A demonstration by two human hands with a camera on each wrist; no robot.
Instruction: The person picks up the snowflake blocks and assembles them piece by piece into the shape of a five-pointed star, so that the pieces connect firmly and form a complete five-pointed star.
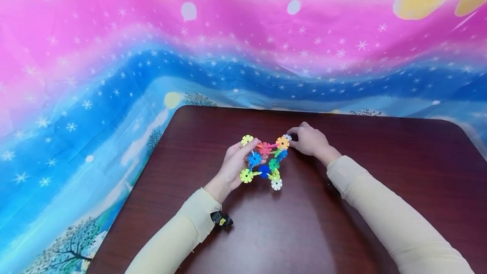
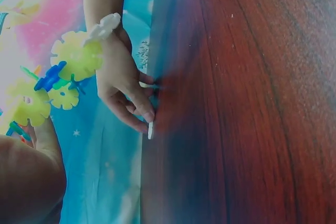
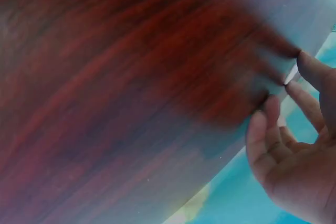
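Note:
My left hand (image 1: pixel 231 165) holds a star-like ring of plastic snowflake discs (image 1: pixel 264 171) above the table, thumb on top near the red disc (image 1: pixel 264 148). Yellow, blue, green, orange and white discs are slotted together in it, with a white disc (image 1: pixel 276 184) at its near right tip. At its far right corner, my right hand (image 1: pixel 310 139) pinches a loose white disc (image 2: pixel 150 129) between thumb and fingertips. The left wrist view shows that disc edge-on, apart from the ring. In the right wrist view, the disc (image 3: pixel 290 73) is mostly hidden by the fingers.
Beneath both hands is a dark red-brown wooden table (image 1: pixel 262 236) with rounded far corners. A pink and blue snowflake-patterned cloth (image 1: pixel 236 45) hangs behind it and along the left side. A black strap device (image 1: pixel 222 220) sits at the left wrist.

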